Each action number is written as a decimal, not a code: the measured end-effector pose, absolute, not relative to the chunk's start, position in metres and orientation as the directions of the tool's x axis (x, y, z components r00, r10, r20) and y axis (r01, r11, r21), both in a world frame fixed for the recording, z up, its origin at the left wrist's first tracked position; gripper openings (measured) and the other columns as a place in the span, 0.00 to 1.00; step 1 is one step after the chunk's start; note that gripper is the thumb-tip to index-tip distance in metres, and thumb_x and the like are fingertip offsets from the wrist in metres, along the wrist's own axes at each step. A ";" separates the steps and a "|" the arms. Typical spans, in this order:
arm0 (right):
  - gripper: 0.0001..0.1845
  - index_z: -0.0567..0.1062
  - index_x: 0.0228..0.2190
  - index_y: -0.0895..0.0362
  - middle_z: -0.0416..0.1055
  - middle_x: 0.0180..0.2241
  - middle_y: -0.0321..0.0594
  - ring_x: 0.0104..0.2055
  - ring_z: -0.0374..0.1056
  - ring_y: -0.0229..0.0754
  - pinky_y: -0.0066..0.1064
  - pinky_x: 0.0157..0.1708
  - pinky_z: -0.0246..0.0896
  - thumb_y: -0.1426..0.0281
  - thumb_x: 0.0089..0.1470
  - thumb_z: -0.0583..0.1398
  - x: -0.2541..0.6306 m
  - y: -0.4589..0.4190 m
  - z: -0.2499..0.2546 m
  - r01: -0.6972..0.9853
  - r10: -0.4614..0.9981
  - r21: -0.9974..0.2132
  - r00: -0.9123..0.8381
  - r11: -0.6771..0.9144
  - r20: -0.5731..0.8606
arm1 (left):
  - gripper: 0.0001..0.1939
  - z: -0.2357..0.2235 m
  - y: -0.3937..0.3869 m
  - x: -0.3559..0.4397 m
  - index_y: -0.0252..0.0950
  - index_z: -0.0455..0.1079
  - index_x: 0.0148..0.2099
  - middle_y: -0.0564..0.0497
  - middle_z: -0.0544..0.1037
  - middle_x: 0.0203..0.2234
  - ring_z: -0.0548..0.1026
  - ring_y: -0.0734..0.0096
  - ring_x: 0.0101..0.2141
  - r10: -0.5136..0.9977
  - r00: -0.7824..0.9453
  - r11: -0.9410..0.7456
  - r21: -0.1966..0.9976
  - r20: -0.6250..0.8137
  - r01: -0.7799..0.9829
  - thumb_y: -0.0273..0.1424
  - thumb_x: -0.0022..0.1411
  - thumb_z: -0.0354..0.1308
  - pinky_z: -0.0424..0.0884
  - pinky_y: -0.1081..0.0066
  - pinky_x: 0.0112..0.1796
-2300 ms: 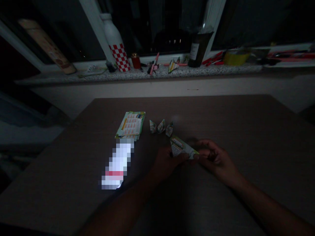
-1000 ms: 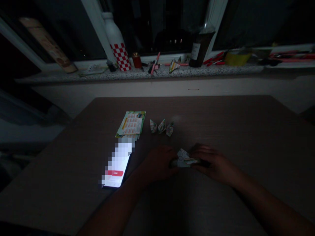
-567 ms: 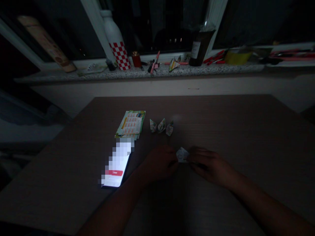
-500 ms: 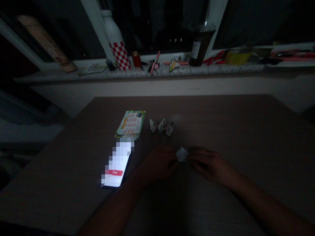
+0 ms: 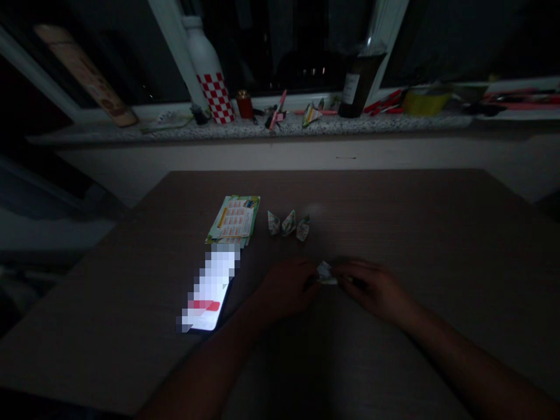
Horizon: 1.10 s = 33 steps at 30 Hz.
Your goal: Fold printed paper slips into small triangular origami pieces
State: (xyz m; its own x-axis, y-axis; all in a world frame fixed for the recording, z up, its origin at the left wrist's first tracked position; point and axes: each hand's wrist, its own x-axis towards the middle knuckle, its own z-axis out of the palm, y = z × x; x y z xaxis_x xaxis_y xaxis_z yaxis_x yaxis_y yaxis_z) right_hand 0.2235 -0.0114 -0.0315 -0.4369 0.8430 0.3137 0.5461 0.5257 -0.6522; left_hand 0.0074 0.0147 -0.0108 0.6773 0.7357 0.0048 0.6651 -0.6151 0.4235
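Note:
Between my two hands is a small folded piece of paper (image 5: 325,273), pale with a pointed top, just above or on the table. My left hand (image 5: 294,286) pinches its left side, and my right hand (image 5: 366,284) pinches its right side. The fingers of both hands are closed and partly lost in shadow. Beyond the hands, three small folded paper pieces (image 5: 289,223) with printed patterns stand in a row. To their left lies a stack of printed cards (image 5: 235,217).
A phone with a lit screen (image 5: 212,291) lies left of my left forearm on the wooden table (image 5: 394,210). Along the stone windowsill (image 5: 175,135) stand a red-checked white bottle (image 5: 214,96), a small red jar (image 5: 244,105), a dark bag (image 5: 352,87) and pens (image 5: 279,111).
The paper's visible part has become smaller, with the right fingers reaching further over it. Both hands still hold it in nearly the same spot. The camera view has shifted slightly.

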 end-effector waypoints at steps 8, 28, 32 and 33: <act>0.15 0.75 0.42 0.52 0.76 0.40 0.39 0.41 0.73 0.41 0.32 0.41 0.68 0.77 0.54 0.56 0.219 -0.010 -0.031 0.512 0.877 -0.726 -0.392 0.458 0.277 | 0.11 -0.012 0.015 0.016 0.34 0.70 0.42 0.47 0.76 0.36 0.73 0.64 0.36 0.733 0.681 -0.632 0.377 0.005 0.677 0.32 0.65 0.49 0.66 0.68 0.37; 0.07 0.78 0.35 0.53 0.72 0.43 0.44 0.47 0.68 0.49 0.45 0.47 0.63 0.70 0.51 0.64 0.239 -0.005 -0.040 0.659 0.872 -0.571 -0.390 0.489 0.297 | 0.09 -0.014 0.016 0.016 0.34 0.70 0.39 0.47 0.76 0.33 0.73 0.65 0.34 0.740 0.672 -0.638 0.352 0.031 0.685 0.31 0.64 0.50 0.66 0.69 0.36; 0.05 0.78 0.34 0.53 0.74 0.42 0.43 0.45 0.69 0.48 0.43 0.46 0.65 0.69 0.53 0.62 0.238 -0.006 -0.038 0.617 0.866 -0.610 -0.401 0.496 0.299 | 0.10 -0.014 0.016 0.015 0.34 0.70 0.40 0.47 0.76 0.33 0.73 0.65 0.34 0.743 0.668 -0.626 0.389 0.035 0.676 0.31 0.64 0.50 0.66 0.69 0.36; 0.05 0.78 0.34 0.53 0.75 0.41 0.43 0.44 0.70 0.47 0.42 0.45 0.65 0.69 0.54 0.62 0.238 -0.007 -0.037 0.594 0.869 -0.638 -0.394 0.490 0.300 | 0.09 -0.015 0.016 0.014 0.34 0.71 0.40 0.47 0.76 0.33 0.73 0.65 0.34 0.743 0.669 -0.620 0.415 0.037 0.666 0.31 0.64 0.50 0.66 0.69 0.36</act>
State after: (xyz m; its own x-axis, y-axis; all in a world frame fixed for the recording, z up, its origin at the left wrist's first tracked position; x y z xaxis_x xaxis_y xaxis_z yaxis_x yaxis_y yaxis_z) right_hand 0.2380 -0.0067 -0.0371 -0.3944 0.8686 0.2999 0.5944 0.4900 -0.6377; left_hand 0.0145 0.0164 -0.0145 0.6686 0.7427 0.0372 0.6657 -0.6201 0.4151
